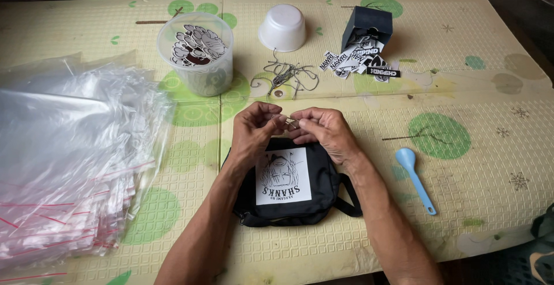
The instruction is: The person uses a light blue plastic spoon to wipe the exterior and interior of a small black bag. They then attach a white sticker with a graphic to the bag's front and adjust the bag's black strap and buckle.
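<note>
Hands: 2, my left hand (252,128) and right hand (323,129) are pinching 1 small metal piece (290,123) with closed fingertips.
Bag: 1 black pouch (291,184) is lying under them.
Spoon: 1 blue spoon (415,179) is lying to the right.

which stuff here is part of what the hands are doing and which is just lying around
In use: left hand and right hand pinching a small metal piece above the black bag.

Lying about: blue spoon, white bowl, clear tub, plastic bags, dark box.

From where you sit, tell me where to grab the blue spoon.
Take the blue spoon by its thin handle, coming from the right with the right hand. It lies flat, bowl toward the far side, handle end toward the near table edge, with bare table around it; the bag lies to its left.
</note>
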